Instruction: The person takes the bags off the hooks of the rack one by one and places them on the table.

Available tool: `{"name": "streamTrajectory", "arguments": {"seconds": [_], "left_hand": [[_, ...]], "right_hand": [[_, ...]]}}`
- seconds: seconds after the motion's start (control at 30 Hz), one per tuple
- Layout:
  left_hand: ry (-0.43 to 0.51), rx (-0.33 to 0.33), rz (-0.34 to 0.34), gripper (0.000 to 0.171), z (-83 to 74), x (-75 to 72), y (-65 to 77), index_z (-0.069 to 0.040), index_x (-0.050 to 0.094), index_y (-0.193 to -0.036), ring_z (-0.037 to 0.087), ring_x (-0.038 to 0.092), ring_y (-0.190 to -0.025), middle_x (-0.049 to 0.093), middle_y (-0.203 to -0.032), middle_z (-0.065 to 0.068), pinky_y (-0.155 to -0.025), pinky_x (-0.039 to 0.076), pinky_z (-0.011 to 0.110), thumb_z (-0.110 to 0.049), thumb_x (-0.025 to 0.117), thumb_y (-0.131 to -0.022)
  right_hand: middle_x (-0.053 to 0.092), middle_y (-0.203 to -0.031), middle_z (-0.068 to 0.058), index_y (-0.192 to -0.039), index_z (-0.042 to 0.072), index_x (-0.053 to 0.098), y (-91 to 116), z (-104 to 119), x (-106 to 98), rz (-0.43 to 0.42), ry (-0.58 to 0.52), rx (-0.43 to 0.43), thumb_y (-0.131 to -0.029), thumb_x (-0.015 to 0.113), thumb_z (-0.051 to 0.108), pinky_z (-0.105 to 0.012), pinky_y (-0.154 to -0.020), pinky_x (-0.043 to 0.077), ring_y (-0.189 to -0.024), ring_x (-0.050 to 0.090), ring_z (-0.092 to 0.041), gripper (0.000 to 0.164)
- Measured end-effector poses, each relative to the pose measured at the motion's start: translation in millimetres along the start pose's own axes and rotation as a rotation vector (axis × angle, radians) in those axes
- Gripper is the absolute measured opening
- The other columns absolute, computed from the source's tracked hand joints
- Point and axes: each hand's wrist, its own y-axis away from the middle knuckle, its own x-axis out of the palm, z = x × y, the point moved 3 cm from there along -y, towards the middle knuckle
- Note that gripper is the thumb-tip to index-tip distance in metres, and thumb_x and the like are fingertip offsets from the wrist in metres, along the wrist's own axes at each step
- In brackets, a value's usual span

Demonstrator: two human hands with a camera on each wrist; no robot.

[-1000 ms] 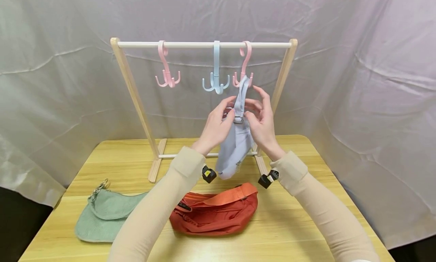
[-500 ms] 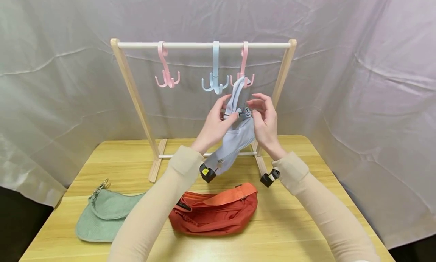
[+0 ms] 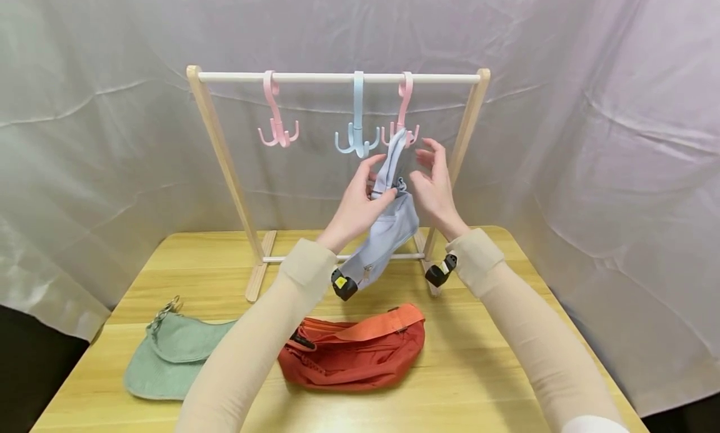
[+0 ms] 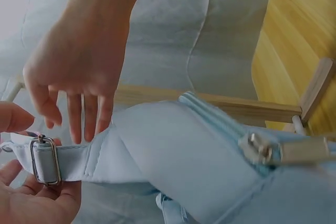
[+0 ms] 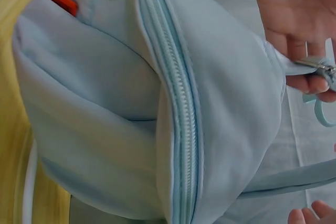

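Note:
A light blue bag (image 3: 388, 227) with a zipper hangs tilted, its lower end toward the left. Its strap (image 3: 391, 161) rises in a narrow loop whose top overlaps the prongs of the right-hand pink hook (image 3: 402, 111). My left hand (image 3: 360, 199) holds the strap at its metal buckle (image 4: 46, 160), thumb in front and fingers behind. To the right of the bag, my right hand (image 3: 434, 186) is raised with fingers loosely bent and nothing in them. In the left wrist view, the right hand's fingers (image 4: 90, 111) point down close to the strap.
A wooden rack (image 3: 216, 152) with a white bar (image 3: 315, 78) also carries another pink hook (image 3: 276, 117) and a blue hook (image 3: 357, 117). On the table (image 3: 478, 358) lie a green bag (image 3: 169, 373) and a red waist bag (image 3: 360, 358), partly behind the left sleeve.
The light blue bag has turned, its lower end swinging left. My right hand has come away from the bag's upper part and lifted slightly. The left hand keeps its hold near the buckle.

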Motion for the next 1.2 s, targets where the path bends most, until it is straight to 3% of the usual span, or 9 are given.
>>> {"name": "streamTrajectory", "arguments": {"seconds": [0.27, 0.37, 0.47, 0.63, 0.8, 1.0, 1.2], "left_hand": [[0.064, -0.011, 0.002, 0.065, -8.1, 1.4, -1.1, -0.019, 0.037, -0.152, 0.019, 0.061, -0.086, 0.055, -0.108, 0.01, -0.071, 0.05, 0.023, -0.011, 0.065, -0.094], [0.105, -0.017, 0.002, 0.064, -11.7, 0.7, -2.6, -0.018, 0.036, -0.152, 0.02, 0.061, -0.089, 0.056, -0.112, 0.013, -0.072, 0.049, 0.024, -0.01, 0.064, -0.095], [0.129, -0.016, 0.002, 0.063, -15.6, -0.3, -4.1, -0.018, 0.035, -0.153, 0.02, 0.062, -0.095, 0.058, -0.117, 0.016, -0.075, 0.048, 0.024, -0.011, 0.063, -0.096], [0.12, 0.007, 0.003, 0.062, -21.7, -2.3, -6.5, -0.02, 0.036, -0.152, 0.019, 0.061, -0.095, 0.06, -0.115, 0.015, -0.077, 0.049, 0.024, -0.011, 0.063, -0.096], [0.081, 0.059, -0.013, 0.062, -26.1, -5.5, -9.2, -0.022, 0.037, -0.151, 0.016, 0.058, -0.086, 0.059, -0.108, 0.012, -0.074, 0.046, 0.024, -0.012, 0.064, -0.096], [0.041, 0.088, 0.016, 0.061, -30.0, -7.4, -12.6, -0.026, 0.038, -0.152, 0.019, 0.053, -0.08, 0.056, -0.111, 0.012, -0.07, 0.044, 0.026, -0.015, 0.063, -0.097], [0.003, 0.097, 0.045, 0.058, -34.3, -8.0, -17.9, -0.031, 0.04, -0.151, 0.021, 0.051, -0.079, 0.055, -0.112, 0.012, -0.072, 0.043, 0.028, -0.014, 0.058, -0.099]], "right_hand": [[0.046, -0.151, -0.026, -0.154, 0.005, 0.025, -14.8, 6.0, 8.5, 0.113, -0.147, 0.028, -0.086, 0.04, -0.006, -0.041, -0.121, 0.032, -0.147, 0.039, -0.032, 0.071], [0.058, -0.13, -0.023, -0.152, 0.002, 0.026, -18.5, 7.1, 9.3, 0.109, -0.184, 0.035, -0.082, 0.034, -0.009, -0.029, -0.105, 0.037, -0.126, 0.052, -0.025, 0.071], [0.061, -0.102, -0.009, -0.149, -0.002, 0.029, -20.4, 7.2, 8.4, 0.092, -0.21, 0.025, -0.081, 0.031, -0.008, -0.024, -0.088, 0.037, -0.098, 0.052, -0.017, 0.069], [0.061, -0.087, 0.006, -0.142, -0.004, 0.036, -19.7, 8.4, 3.9, 0.084, -0.262, -0.021, -0.084, 0.031, -0.001, -0.024, -0.073, 0.037, -0.076, 0.05, -0.007, 0.058], [0.063, -0.09, 0.008, -0.134, 0.0, 0.045, -20.1, 11.5, -1.3, 0.071, -0.266, -0.045, -0.092, 0.033, 0.009, -0.023, -0.068, 0.046, -0.073, 0.058, -0.008, 0.045], [0.061, -0.079, 0.001, -0.107, 0.014, 0.053, -23.2, 16.0, -1.9, 0.081, -0.303, -0.013, -0.103, 0.035, 0.021, -0.024, -0.068, 0.052, -0.069, 0.059, -0.01, 0.02], [0.058, -0.068, 0.003, -0.092, 0.019, 0.057, -26.0, 20.7, -1.5, 0.069, -0.288, 0.068, -0.107, 0.04, 0.031, -0.024, -0.062, 0.049, -0.059, 0.055, -0.009, 0.025]]}}
